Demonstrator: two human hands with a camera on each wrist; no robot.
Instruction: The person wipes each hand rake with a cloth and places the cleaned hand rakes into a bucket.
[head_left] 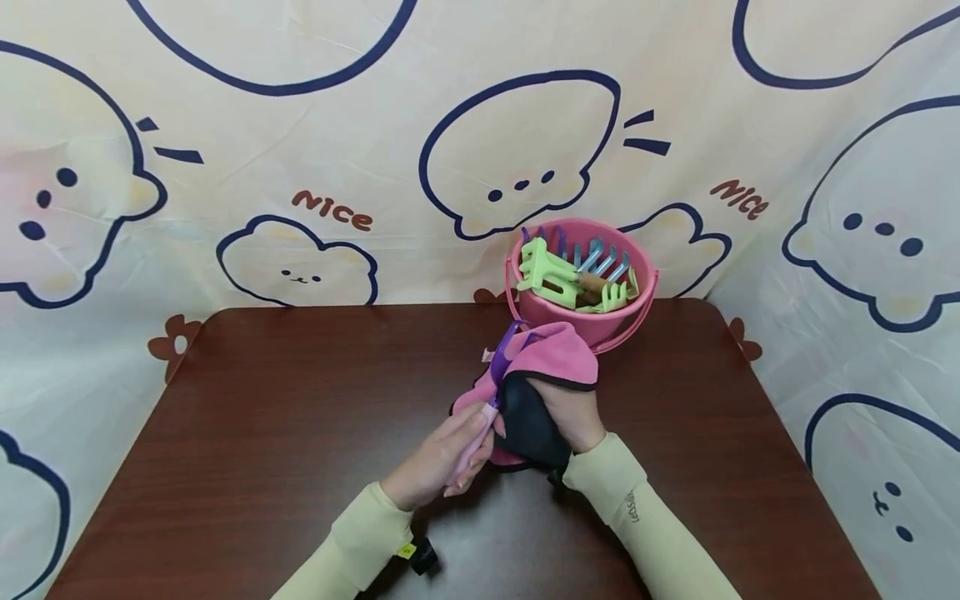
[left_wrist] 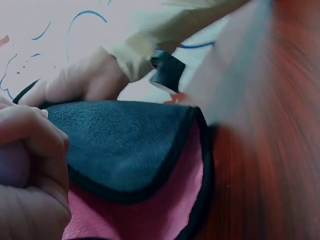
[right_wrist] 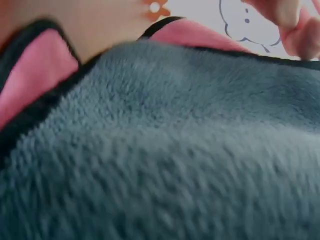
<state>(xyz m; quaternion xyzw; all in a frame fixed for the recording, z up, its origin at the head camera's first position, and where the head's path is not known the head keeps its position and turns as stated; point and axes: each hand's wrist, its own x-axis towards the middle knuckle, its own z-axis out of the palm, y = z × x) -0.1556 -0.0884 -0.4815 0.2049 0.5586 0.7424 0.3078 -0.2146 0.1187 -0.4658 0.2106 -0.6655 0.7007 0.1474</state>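
Observation:
My left hand (head_left: 453, 450) grips the pale lilac handle of a purple garden hand tool (head_left: 501, 362), which slants upward over the table. A cloth (head_left: 534, 421), pink on one side and dark grey on the other with black edging, lies folded against the tool's head and hides part of it. Under a pink fold, my right hand (head_left: 573, 412) holds this cloth, its fingertips covered. In the left wrist view, the curled left hand (left_wrist: 37, 165) is beside the cloth (left_wrist: 125, 145). Grey pile of the cloth (right_wrist: 160, 150) fills most of the right wrist view.
Just beyond the hands, a pink bucket (head_left: 573, 328) stands at the table's back edge. It holds a green rake (head_left: 551, 275), blue tines (head_left: 600, 258) and other tools. The brown table (head_left: 300, 400) backs onto a printed curtain (head_left: 315, 150).

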